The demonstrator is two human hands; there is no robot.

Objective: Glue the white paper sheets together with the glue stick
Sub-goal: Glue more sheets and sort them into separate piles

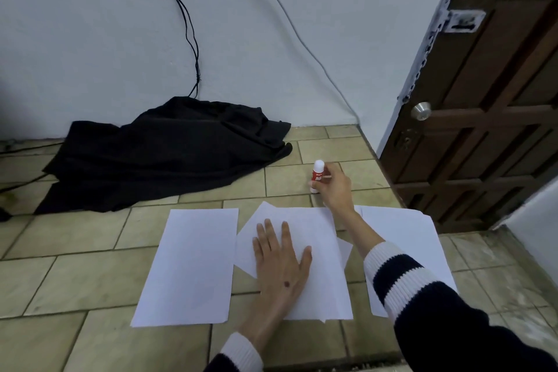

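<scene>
Two hands: the left hand [279, 263] lies flat with straight fingers on the middle stack of white paper sheets [305, 254]; the right hand [335, 184] curls its fingers round the small red-and-white glue stick [317, 176].
Glue stick place: at 12 o'clock from the middle stack, upright on the tan tiled floor [75, 266], white cap on.
Step in hand: fetching the glue; likely best to uncap it, keep the left palm pinning the stack, and spread glue along the edges.
Paper look: thin, flat, skewed sheets in the middle; a single white sheet [187, 266] at 9 o'clock, another white sheet [404, 232] at 3 o'clock.
</scene>
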